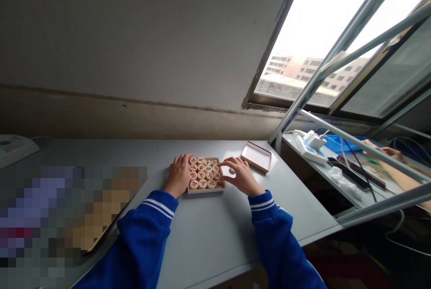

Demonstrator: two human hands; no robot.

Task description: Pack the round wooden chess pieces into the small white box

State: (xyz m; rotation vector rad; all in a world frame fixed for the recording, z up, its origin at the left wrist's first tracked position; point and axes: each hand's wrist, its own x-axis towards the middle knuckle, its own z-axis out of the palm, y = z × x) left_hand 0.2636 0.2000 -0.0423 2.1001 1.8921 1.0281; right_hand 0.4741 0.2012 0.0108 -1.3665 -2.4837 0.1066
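A shallow white box [206,191] holds rows of round Chinese chess pieces [202,184], with red characters at the left and dark ones at the right. My left hand [179,175] grips the box's left side, its fingers reaching to the far corner. At the right edge, my right hand [239,174] has thumb and index finger apart, with the tips by the rightmost pieces. A small pale round piece [232,170] shows in the gap of that hand; whether it touches the fingers I cannot tell.
A box lid [256,156] lies upturned at the back right of the grey desk [208,235]. Metal bars [296,105] rise at the right. Beyond them are a power strip [310,147], a blue tray [340,142] and another person's arm [397,168]. Blurred items lie at the left.
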